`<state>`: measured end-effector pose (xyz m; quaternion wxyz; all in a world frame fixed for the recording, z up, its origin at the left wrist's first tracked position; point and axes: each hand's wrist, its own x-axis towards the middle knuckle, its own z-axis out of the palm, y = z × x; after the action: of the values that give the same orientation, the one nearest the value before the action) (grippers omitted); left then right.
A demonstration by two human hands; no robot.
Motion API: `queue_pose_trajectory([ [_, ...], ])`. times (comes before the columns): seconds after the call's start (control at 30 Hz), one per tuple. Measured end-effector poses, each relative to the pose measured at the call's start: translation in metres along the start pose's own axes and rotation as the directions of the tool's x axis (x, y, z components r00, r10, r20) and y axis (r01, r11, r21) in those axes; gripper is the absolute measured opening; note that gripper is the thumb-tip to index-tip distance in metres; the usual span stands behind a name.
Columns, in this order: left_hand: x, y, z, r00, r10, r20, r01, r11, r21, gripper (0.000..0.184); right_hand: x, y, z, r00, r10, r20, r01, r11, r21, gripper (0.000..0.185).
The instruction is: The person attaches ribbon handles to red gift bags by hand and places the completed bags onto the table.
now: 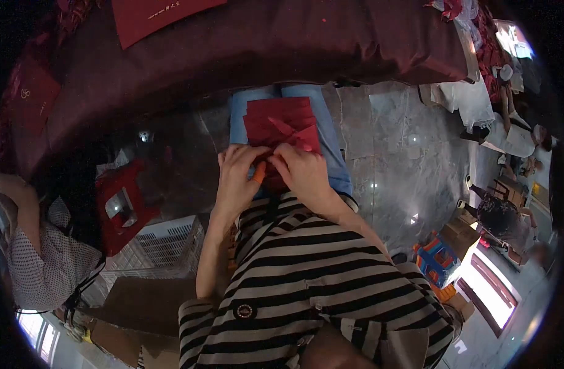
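A fanned stack of red pieces, paper or cloth, lies across my lap on my blue jeans. Some of them look folded or creased near the top. My left hand is at the near left edge of the stack, fingers bent in a pinch, with an orange cover on the thumb. Close beside it, my right hand is also pinching, its fingertips almost meeting the left ones. Both seem to grip one red piece between them, though the fingers hide most of it.
In front stands a table with a dark red cloth, bearing a red printed sheet. To the left are a red plastic stool, a white crate and another person's arm. Cardboard boxes and a colourful package flank me.
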<state>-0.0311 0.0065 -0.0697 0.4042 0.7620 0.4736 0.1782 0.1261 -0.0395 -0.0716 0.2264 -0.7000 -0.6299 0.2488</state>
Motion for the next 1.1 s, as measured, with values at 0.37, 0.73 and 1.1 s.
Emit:
queue_pose_trajectory([
  [0.37, -0.003, 0.014, 0.001, 0.997, 0.074, -0.024, -0.073, 0.997, 0.035, 0.023, 0.053, 0.013, -0.067, 0.994, -0.100, 0.047, 0.102, 0.994, -0.043, 0.035],
  [0.73, -0.011, 0.010, 0.020, 0.957, 0.242, -0.160, -0.227, 0.968, 0.105, 0.019, 0.050, 0.011, -0.087, 0.849, -0.116, 0.516, 0.060, 0.990, 0.124, 0.018],
  [1.1, -0.015, 0.013, 0.040, 0.796, 0.558, -0.234, -0.540, 0.830, 0.143, 0.035, 0.044, 0.028, -0.102, 0.712, -0.313, 0.629, 0.229, 0.950, 0.214, 0.018],
])
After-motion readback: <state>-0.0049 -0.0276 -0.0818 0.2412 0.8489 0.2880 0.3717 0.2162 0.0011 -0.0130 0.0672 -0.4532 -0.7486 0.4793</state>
